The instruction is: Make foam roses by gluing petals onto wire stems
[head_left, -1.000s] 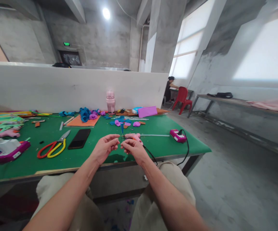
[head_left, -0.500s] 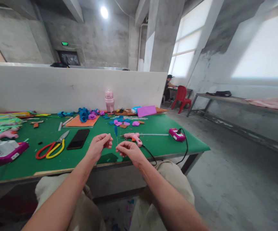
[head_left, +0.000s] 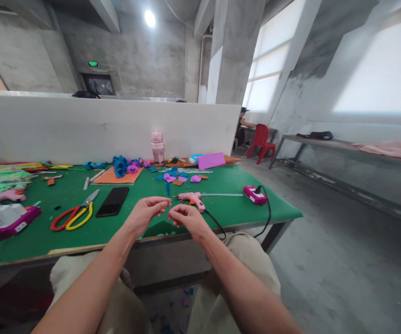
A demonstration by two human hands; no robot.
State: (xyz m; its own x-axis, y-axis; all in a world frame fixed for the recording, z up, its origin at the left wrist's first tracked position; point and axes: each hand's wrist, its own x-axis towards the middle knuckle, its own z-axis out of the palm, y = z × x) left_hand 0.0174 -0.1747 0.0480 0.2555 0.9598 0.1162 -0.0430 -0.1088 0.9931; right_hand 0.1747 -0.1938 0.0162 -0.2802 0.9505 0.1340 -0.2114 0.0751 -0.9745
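My left hand (head_left: 146,211) and my right hand (head_left: 185,217) are raised close together over the near edge of the green table (head_left: 82,232). Between their fingertips stands a thin wire stem with a small blue piece (head_left: 167,189) at its top. Both hands pinch the stem low down, thumb against fingers. A pink glue gun (head_left: 191,198) lies on the table just beyond my right hand, its black cord running off the near edge.
Red and yellow scissors (head_left: 71,215) and a black phone (head_left: 112,201) lie left of my hands. Blue and purple foam flowers (head_left: 124,166), a pink bottle (head_left: 157,146) and a pink power strip (head_left: 255,195) sit farther back. A person sits by a red chair (head_left: 263,141) at far right.
The two hands drew apart half a second ago and have come back together. The blue-tipped stem shifted slightly left of where it stood a second ago.
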